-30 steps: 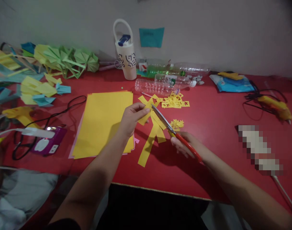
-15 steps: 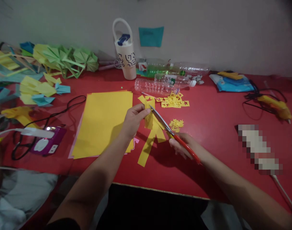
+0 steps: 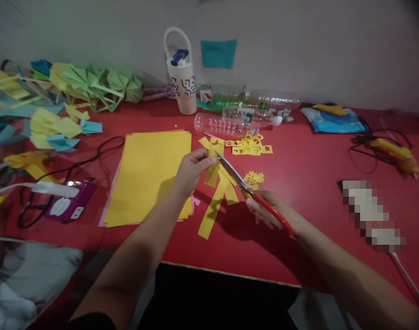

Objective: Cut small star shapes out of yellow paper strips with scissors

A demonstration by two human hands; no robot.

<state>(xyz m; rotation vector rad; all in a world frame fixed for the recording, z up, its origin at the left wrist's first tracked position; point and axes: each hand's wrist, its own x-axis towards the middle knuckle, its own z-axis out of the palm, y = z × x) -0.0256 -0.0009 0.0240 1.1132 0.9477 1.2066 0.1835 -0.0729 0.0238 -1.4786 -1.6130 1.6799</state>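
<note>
Between the thumb and fingers of my left hand [image 3: 195,167] is a yellow paper strip [image 3: 212,173], held above the table. My right hand [image 3: 264,206] grips red-handled scissors [image 3: 245,187], whose blade tips meet the strip beside my left thumb. The blades look nearly closed; whether paper lies between them is too small to tell. Under the hands lie more yellow strips [image 3: 211,215]. A small heap of cut yellow stars [image 3: 254,178] sits just beyond the scissors. Behind it are strips with star-shaped holes [image 3: 248,145].
Yellow sheets [image 3: 149,176] are stacked left of my hands. Clear plastic bottles [image 3: 226,123] and a white tumbler [image 3: 182,87] stand or lie at the back. Glue guns [image 3: 397,153] with cords and a purple power box [image 3: 70,201] flank the work area. Folded paper crafts [image 3: 92,85] fill the back left.
The scissors' handles have shifted slightly right and down with my right hand, and the blades look a little more closed. The held strip has tilted slightly in my left hand.
</note>
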